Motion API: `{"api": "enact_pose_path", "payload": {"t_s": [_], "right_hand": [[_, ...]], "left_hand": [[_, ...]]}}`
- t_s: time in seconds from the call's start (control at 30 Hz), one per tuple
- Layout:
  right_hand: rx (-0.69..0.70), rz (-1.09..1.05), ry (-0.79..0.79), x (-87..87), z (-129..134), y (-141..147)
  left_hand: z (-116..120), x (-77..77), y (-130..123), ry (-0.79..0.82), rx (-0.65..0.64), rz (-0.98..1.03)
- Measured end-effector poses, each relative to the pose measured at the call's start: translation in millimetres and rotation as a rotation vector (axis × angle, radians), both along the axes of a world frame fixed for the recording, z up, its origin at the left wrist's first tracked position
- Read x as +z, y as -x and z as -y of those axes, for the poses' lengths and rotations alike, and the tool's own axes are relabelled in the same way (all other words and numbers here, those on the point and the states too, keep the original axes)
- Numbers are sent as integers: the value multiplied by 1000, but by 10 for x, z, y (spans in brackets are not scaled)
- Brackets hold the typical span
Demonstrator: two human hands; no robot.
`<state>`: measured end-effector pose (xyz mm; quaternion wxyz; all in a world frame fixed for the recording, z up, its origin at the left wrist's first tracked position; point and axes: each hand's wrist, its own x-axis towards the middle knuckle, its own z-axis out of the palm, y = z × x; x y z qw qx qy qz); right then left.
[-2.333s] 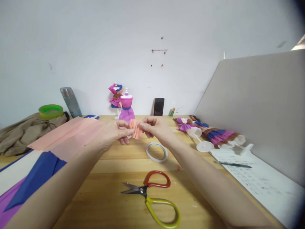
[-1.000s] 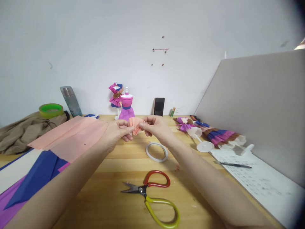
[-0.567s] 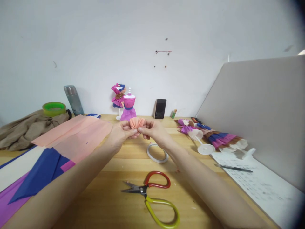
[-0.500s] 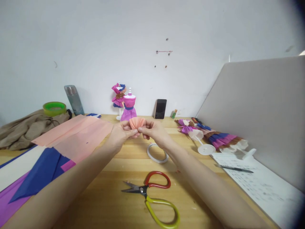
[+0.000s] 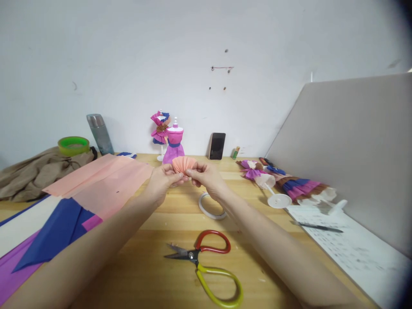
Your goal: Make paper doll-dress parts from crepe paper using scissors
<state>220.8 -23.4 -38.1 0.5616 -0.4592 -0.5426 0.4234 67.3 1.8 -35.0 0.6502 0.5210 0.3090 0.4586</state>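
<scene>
A pleated peach paper fan (image 5: 184,165) is held up over the table between both hands. My left hand (image 5: 164,178) pinches its lower left part between thumb and fingers. From the other side, my right hand (image 5: 206,175) grips the gathered base with thumb and forefinger. The pleats spread upward and outward. Just behind it stands a small dress form (image 5: 175,139) in a pink and purple paper dress with a blue waistband. Under my right wrist lies a roll of white tape (image 5: 203,210), and nearer to me are open scissors (image 5: 192,256) with red and yellow handles.
Sheets of peach paper (image 5: 112,180) and blue paper (image 5: 51,236) cover the left side, beside a brown cloth (image 5: 41,174) and a bottle (image 5: 100,135). A phone (image 5: 217,146) leans on the wall. At right lie dressed forms (image 5: 301,189) and a pen (image 5: 318,227) on written paper (image 5: 357,257).
The peach fan has spread a little wider and shifted slightly left in my fingers. Both hands stay in nearly the same place, and the other things have not moved.
</scene>
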Motion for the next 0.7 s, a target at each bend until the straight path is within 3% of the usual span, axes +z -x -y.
{"api": "enact_pose_path", "payload": {"t_s": [0.3,0.47,0.7], "right_hand": [[9,33,-7,26,20,9],[27,67,2,64,48,24],[48,89,-13,57,72,54]], "left_hand": [[39,34,-3,-28,-42,-2],[74,129,12,-120,-71,-132],[52,148,25,-179,-126,-245]]}}
